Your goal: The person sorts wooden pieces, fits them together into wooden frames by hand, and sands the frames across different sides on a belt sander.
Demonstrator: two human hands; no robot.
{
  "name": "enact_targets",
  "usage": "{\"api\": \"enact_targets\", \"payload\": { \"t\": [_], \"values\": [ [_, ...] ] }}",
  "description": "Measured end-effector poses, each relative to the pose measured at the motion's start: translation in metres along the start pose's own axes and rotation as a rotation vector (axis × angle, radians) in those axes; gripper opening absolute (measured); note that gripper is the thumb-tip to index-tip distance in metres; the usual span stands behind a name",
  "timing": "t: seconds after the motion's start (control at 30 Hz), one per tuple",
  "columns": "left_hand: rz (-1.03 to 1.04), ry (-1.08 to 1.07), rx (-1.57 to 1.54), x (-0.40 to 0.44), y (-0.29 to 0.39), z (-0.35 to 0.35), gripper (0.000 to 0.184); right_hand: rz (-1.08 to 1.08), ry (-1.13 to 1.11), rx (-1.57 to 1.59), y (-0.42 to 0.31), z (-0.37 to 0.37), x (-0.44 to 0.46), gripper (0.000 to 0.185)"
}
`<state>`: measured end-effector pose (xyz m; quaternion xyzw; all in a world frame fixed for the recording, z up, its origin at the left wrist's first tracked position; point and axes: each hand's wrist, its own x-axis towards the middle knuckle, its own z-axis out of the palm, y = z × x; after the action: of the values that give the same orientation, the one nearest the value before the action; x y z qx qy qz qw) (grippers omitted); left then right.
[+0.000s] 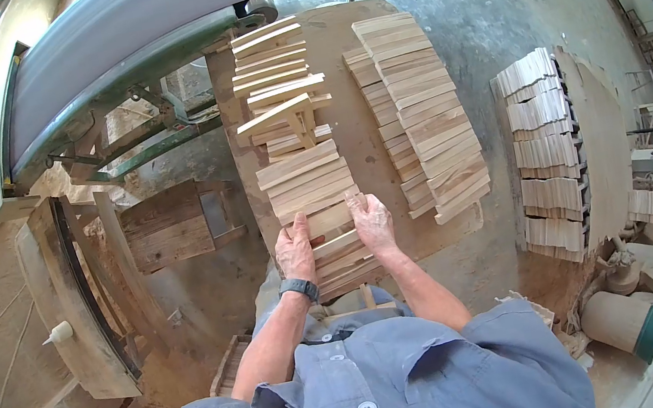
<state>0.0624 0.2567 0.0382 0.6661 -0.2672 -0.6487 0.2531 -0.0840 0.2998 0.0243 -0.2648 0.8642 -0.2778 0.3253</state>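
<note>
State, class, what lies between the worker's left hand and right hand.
The head view shows wooden slats between the left hand and the right hand, which grip them at opposite ends.

A grey belt spans a green frame.

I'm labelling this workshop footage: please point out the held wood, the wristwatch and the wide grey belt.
Held wood (329,220): head view, on its pale middle.
Wristwatch (299,286): head view, on its dark band.
Wide grey belt (136,41): head view, on its broad surface.
</note>
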Motion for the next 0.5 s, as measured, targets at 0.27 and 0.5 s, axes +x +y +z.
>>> {"api": "enact_targets", "payload": {
  "t": [0.27, 0.5],
  "values": [
    [0.131, 0.106, 0.365, 0.015, -0.025, -0.009, 0.073, 0.066, -0.026, -0.004, 0.000, -0.005, -0.009, 0.060],
    [0.170, -0.163, 0.243, 0.003, -0.024, -0.033, 0.066, -0.193, -0.230, 0.316, 0.010, -0.028, -0.018, 0.050]
  ]
}}
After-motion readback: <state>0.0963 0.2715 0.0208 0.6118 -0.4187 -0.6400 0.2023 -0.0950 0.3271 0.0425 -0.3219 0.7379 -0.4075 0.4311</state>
